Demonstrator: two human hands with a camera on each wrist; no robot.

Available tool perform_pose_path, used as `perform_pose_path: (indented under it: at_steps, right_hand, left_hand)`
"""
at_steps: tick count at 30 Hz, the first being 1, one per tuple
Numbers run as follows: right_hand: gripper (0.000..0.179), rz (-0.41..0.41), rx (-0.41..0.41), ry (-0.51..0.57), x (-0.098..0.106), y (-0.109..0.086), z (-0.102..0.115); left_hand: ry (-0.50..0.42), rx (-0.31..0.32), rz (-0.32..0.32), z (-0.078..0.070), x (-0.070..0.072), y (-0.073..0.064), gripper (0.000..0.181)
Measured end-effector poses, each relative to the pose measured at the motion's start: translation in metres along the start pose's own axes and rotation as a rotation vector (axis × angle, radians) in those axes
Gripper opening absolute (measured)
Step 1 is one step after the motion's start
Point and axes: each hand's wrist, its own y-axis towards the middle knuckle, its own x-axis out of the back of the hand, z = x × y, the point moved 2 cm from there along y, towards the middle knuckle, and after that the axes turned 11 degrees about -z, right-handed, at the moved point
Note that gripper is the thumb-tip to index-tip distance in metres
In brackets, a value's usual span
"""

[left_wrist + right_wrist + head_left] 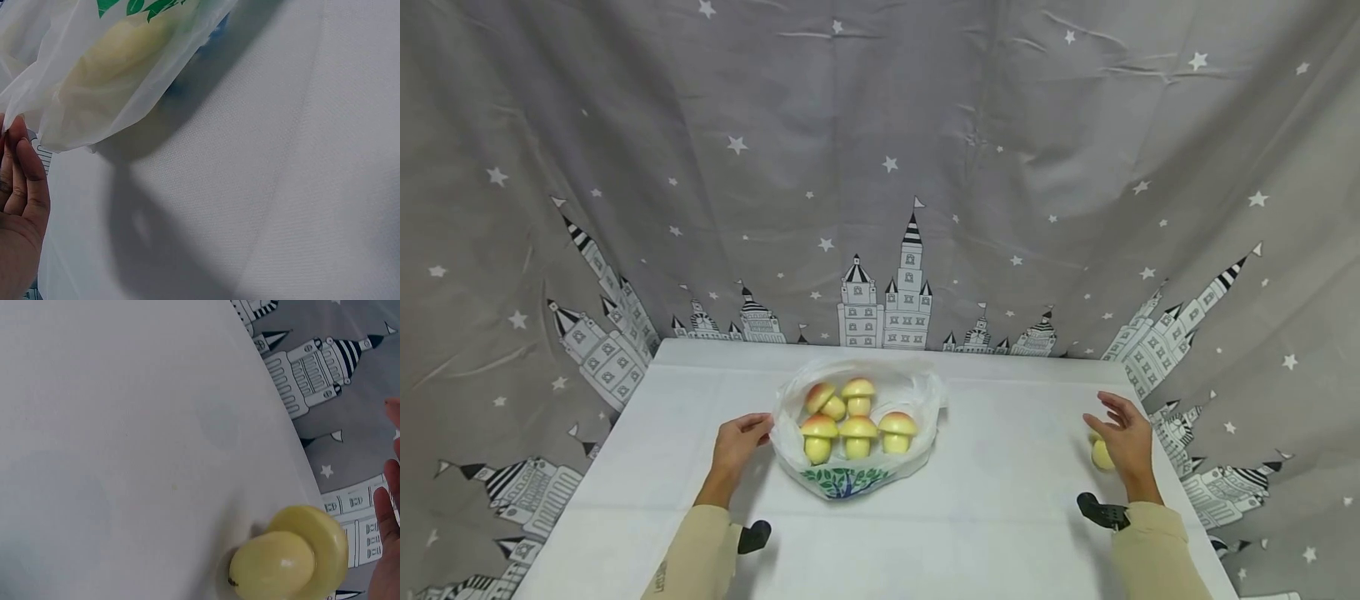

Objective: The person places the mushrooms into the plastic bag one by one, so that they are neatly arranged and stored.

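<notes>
An opened white plastic bag (844, 482) with a green and blue tree print stands on the table, holding several yellow toy mushrooms (857, 437) with reddish tinges on some caps. At the bag's left rim, my left hand (737, 446) pinches the thin plastic; the left wrist view shows the fingertips (24, 147) at its edge. Far to the right, my right hand (1127, 442) hovers with loosely bent, spread fingers by a single yellow mushroom (1102, 454). That mushroom lies on its side in the right wrist view, apart from the fingers, and the hand partly hides it from the head camera.
A white cloth covers the table (1000, 500). Behind and at both sides hangs a grey curtain (1000, 167) printed with stars and castles. The lone mushroom lies close to the table's right edge. Dark wrist devices (1101, 510) sit at both beige sleeves.
</notes>
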Motion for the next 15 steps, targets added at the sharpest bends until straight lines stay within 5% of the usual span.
perform_pose_path:
  at_steps: [4,12,15]
  right_hand:
    - [0.052,-0.065,-0.028,0.012,0.010,0.001,-0.006]
    - [0.050,-0.126,-0.094,-0.136,0.020,-0.001,-0.014]
    - [0.053,-0.083,-0.155,-0.165,0.025,-0.009,0.010]
  left_hand:
    - [-0.025,-0.014,0.000,0.007,-0.001,0.005,0.038]
    - [0.040,-0.045,-0.034,0.051,-0.014,0.039,0.038]
    - [0.010,-0.040,-0.024,0.042,-0.012,0.031,0.041]
